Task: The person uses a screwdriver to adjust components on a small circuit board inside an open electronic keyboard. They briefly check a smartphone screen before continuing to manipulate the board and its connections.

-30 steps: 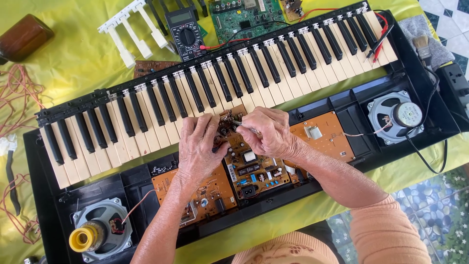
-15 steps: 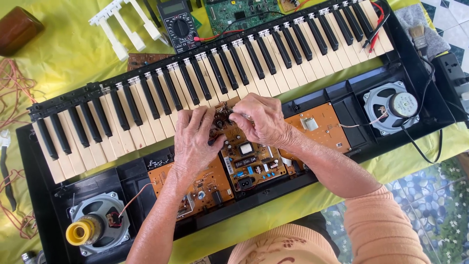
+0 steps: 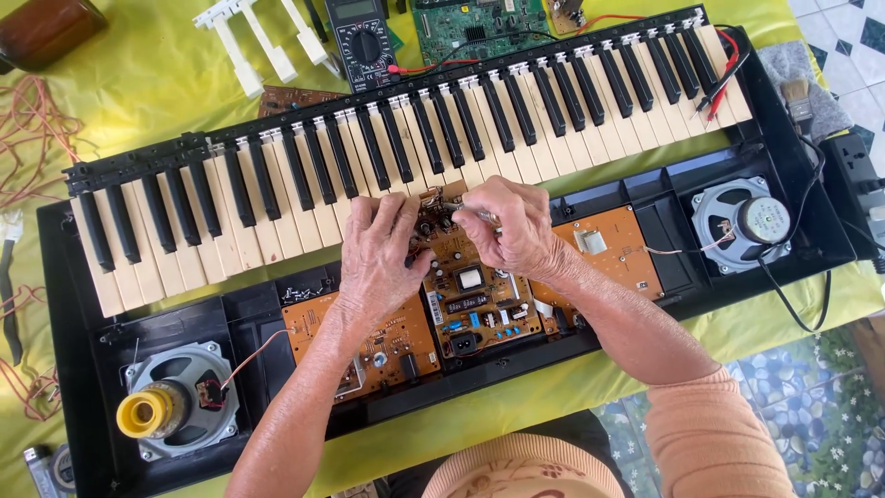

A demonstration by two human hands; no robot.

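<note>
An opened electronic keyboard lies across a yellow cloth, its keys above and brown circuit boards exposed below. My left hand rests on the left board's upper edge, fingers bent down onto the parts. My right hand sits just beside it and pinches a thin silver tool that points toward the small components between the two hands. What the left fingertips touch is hidden.
Grey speakers sit at both ends of the case, the left one with a yellow tape roll on it, the right one wired. A multimeter, green board, loose white keys, brush and orange wires lie around.
Both hands stay at the same spot on the middle board, with small finger shifts. The camera view has drifted slightly, so the keyboard sits a little differently in frame.
</note>
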